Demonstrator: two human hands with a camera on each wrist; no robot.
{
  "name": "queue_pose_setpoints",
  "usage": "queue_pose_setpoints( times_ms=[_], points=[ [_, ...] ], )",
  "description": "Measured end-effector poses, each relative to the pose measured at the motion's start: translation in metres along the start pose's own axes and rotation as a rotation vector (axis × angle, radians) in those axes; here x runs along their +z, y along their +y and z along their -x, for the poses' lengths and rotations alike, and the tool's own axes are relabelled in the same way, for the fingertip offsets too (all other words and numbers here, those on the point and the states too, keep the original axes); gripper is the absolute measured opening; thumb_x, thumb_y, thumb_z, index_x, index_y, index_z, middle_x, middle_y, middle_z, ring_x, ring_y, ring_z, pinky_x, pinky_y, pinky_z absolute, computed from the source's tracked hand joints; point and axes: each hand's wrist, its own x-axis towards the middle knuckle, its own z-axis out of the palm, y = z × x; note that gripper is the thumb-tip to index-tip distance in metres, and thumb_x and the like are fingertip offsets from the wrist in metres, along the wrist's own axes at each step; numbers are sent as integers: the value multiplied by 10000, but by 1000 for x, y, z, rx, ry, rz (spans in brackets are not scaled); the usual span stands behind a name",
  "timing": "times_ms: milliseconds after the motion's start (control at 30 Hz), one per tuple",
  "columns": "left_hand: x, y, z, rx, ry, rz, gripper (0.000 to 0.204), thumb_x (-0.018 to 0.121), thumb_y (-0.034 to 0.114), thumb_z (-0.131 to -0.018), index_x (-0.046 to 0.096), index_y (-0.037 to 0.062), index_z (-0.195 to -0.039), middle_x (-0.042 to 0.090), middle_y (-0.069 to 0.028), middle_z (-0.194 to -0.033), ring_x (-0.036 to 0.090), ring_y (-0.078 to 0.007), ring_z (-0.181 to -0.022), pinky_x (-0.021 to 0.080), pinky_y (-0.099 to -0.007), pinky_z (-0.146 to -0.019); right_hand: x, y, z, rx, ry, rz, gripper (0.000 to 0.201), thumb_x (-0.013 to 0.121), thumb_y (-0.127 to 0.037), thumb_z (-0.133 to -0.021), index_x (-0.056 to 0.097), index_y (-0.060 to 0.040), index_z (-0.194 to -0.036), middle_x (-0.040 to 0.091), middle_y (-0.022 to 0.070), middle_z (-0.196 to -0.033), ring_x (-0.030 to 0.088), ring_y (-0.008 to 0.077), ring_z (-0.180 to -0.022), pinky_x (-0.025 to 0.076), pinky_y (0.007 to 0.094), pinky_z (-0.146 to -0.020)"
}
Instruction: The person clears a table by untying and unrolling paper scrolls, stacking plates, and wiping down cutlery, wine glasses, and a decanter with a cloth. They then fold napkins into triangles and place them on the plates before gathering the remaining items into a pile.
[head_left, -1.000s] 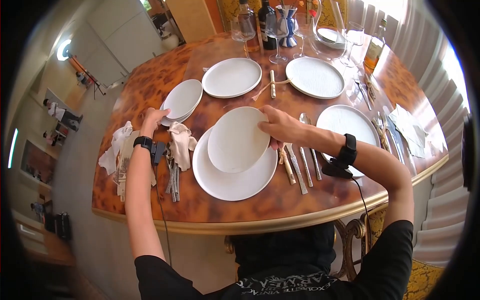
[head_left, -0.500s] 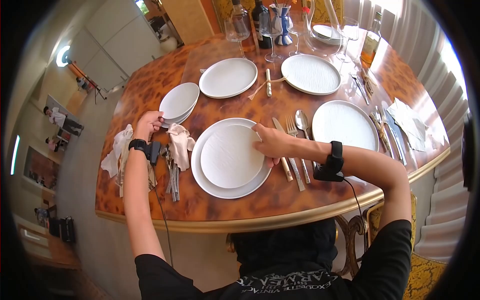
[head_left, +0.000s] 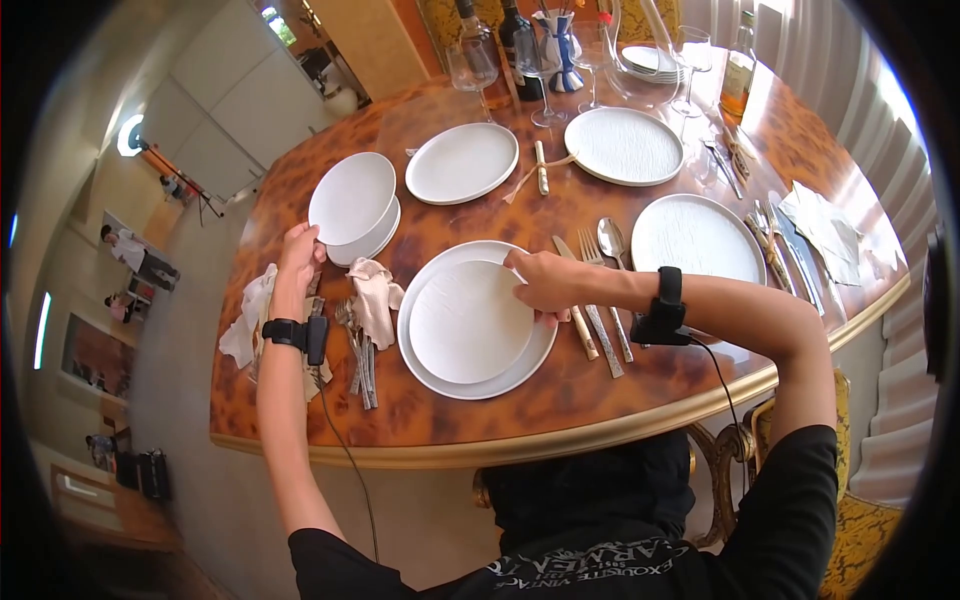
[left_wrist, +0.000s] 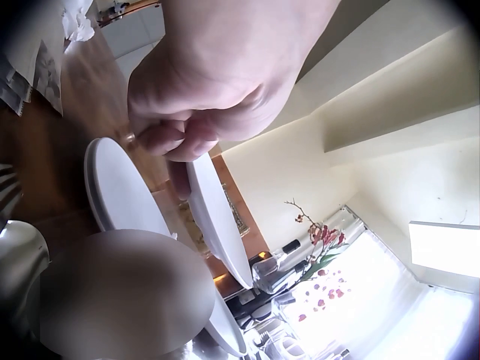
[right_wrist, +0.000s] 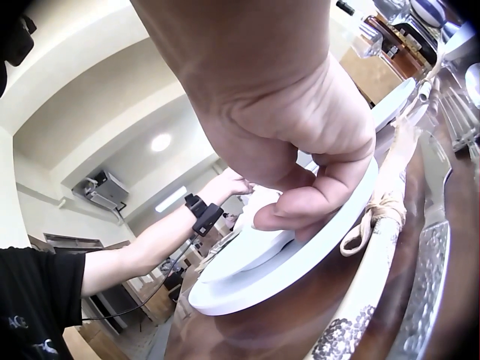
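My left hand (head_left: 300, 252) pinches the near rim of a white plate (head_left: 352, 198), holding it tilted up over another white plate (head_left: 382, 240) at the table's left. In the left wrist view, the held plate (left_wrist: 217, 221) appears nearly edge-on at the fingertips. At the middle front, a smaller white plate (head_left: 470, 325) lies over a large white plate (head_left: 420, 368), slightly off-centre toward the near side. My right hand (head_left: 548, 282) grips the smaller plate's right rim. In the right wrist view, its fingers (right_wrist: 300, 210) curl at that rim, just above the large plate (right_wrist: 247, 296).
A knife, a fork (head_left: 598, 290) and a spoon (head_left: 612, 240) lie right of the plates; a beige napkin (head_left: 374, 302) and more cutlery (head_left: 362, 355) lie left. White plates (head_left: 462, 162), glasses (head_left: 472, 70), bottles and a vase (head_left: 562, 50) stand farther back.
The right hand has lowered the smaller plate from a tilt until it lies over the large plate. The left hand has raised a plate from the stack at left.
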Motion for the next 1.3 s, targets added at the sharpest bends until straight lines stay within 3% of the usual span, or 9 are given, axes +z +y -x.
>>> queue_pose_setpoints(
  times_ms=[233, 300, 400, 500, 767, 867, 967, 1133, 1300],
  points=[
    [64, 46, 37, 114, -130, -38, 117, 511, 107, -964, 558, 2, -983, 567, -22, -713, 458, -91, -426, 341, -246, -401, -17, -7, 6, 5, -9, 170, 422, 446, -84, -908, 348, 109, -1270, 673, 192, -777, 645, 236, -518, 555, 352, -463],
    [94, 56, 57, 121, -159, -47, 144, 515, 126, -976, 560, 0, -1026, 588, -22, -738, 485, -82, -434, 347, -224, -392, -32, 3, 0, -528, 342, 353, 563, 426, -299, -1008, 258, 56, -1410, 659, 229, -918, 680, 229, -594, 568, 329, -479],
    [148, 74, 97, 155, -252, -40, 165, 511, 135, -980, 554, -9, -1048, 588, -27, -741, 480, -80, -433, 363, -208, -389, -59, -24, 48, -225, 491, -368, 706, 414, -412, -1009, 172, 81, -1452, 621, 284, -1074, 678, 243, -587, 569, 342, -483],
    [205, 89, 138, 175, -405, -20, 194, 504, 141, -984, 534, -16, -1094, 610, -31, -733, 501, -77, -432, 388, -195, -395, -63, -5, 74, -175, 543, -434, 795, 397, -473, -1007, 68, 73, -1482, 621, 268, -1053, 685, 235, -610, 557, 316, -468],
    [308, 86, 200, 130, -913, -65, 264, 463, 208, -1014, 484, 14, -1192, 686, -55, -855, 643, -102, -572, 455, -186, -505, -48, 76, 168, -273, 891, -659, 400, 441, -222, -1031, 364, 4, -1351, 588, 75, -822, 570, 111, -546, 440, 242, -398],
    [291, 81, 158, 228, -824, -228, 255, 491, 234, -1012, 505, 25, -1157, 687, -65, -904, 672, -123, -709, 502, -257, -583, -57, 109, 208, -86, 926, -629, 401, 453, -226, -1019, 393, 6, -1341, 584, 63, -834, 563, 102, -565, 438, 232, -411],
    [212, 45, 64, 512, -397, -802, 327, 587, 285, -938, 568, 11, -1114, 667, -145, -1046, 648, -267, -955, 503, -346, -834, -65, 140, 232, 55, 941, -641, 339, 458, -236, -1010, 447, -11, -1263, 529, 21, -743, 497, 77, -502, 400, 227, -402],
    [52, -43, -71, 313, 98, -1239, 525, 632, 339, -856, 549, -1, -1246, 598, -257, -1221, 574, -394, -1152, 453, -461, -982, -73, 171, 235, 132, 852, -610, 404, 471, -244, -1017, 405, -25, -1350, 537, -3, -688, 453, 48, -418, 354, 197, -359],
    [54, -13, -16, 43, 192, -1362, 553, 610, 408, -866, 538, 51, -1282, 568, -261, -1260, 555, -419, -1168, 443, -475, -986, -76, 164, 222, 210, 789, -616, 356, 462, -232, -1026, 405, -38, -1319, 524, -11, -660, 439, 51, -376, 338, 195, -330]
  ],
)
